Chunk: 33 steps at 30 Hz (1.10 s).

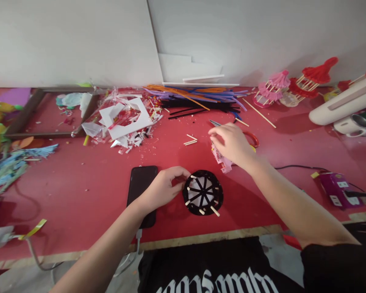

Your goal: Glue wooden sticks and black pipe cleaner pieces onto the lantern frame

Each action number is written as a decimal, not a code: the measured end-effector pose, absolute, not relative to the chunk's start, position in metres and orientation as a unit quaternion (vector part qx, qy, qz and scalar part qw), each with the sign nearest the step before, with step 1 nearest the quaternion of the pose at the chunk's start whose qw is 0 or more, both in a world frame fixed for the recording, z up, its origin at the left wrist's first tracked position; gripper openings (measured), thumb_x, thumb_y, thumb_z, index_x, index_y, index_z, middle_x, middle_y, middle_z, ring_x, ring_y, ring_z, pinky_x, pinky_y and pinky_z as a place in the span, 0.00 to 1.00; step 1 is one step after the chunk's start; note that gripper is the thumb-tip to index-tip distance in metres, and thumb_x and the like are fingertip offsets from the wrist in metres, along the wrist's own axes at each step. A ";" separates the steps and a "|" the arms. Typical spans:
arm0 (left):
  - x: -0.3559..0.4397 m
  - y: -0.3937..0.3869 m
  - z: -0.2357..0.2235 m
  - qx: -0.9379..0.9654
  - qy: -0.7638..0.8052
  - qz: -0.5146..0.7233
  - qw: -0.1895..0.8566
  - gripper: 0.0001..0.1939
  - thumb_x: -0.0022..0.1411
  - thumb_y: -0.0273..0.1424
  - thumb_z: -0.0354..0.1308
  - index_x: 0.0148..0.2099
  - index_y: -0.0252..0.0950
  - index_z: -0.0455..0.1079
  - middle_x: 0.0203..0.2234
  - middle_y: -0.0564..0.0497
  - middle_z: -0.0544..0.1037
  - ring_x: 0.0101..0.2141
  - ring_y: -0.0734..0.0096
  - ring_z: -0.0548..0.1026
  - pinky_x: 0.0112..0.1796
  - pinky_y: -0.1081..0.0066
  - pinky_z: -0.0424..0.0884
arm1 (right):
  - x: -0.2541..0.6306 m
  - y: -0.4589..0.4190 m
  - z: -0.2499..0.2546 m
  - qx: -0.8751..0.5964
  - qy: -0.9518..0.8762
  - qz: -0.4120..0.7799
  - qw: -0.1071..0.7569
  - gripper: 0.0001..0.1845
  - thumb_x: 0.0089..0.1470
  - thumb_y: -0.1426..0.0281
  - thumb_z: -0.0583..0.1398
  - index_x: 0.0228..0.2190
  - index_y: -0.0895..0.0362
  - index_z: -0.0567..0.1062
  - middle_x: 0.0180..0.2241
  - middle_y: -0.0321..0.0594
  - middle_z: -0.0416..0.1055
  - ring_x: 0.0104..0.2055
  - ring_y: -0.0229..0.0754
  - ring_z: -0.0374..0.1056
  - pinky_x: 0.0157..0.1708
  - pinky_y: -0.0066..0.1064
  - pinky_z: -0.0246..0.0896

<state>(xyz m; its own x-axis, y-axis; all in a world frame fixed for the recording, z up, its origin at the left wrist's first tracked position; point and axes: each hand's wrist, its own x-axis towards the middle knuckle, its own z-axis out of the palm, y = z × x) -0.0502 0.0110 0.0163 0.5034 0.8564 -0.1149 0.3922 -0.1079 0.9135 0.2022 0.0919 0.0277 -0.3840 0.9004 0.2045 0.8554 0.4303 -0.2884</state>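
I saw the red surface (103, 219) and a black shirt (158, 260) with big white letters (228, 285) I couldn't read. My right hand (233, 144) was half curled over the scissors (252, 137); I couldn't tell if it held them. My left hand (163, 188), partly open, touched the black wheel (203, 190) near the front edge. Its spokes and pegs (215, 211) were on, but it looked unfinished. Little sticks (190, 142) lay loose.

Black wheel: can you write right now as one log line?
left hand: at rim of black wheel | right hand: over scissors | pale sticks: on wheel | phone: by left hand
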 end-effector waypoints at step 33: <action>-0.047 0.037 0.031 0.745 0.299 0.285 0.524 0.08 0.65 0.28 0.62 0.45 0.37 0.80 0.40 0.46 0.79 0.37 0.72 0.79 0.39 0.73 0.77 | 0.136 0.142 0.030 -0.518 -0.848 0.110 -0.034 0.11 0.57 0.81 0.58 0.39 0.63 0.80 0.40 0.55 0.80 0.42 0.50 0.76 0.41 0.35 0.65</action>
<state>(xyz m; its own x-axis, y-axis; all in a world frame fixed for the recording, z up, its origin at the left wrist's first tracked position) -0.0473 0.0373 0.0308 0.6583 0.7444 0.1117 0.1465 -0.2723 0.9510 0.1365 0.1416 0.0304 -0.4615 0.8703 -0.1719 0.8853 0.4395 -0.1518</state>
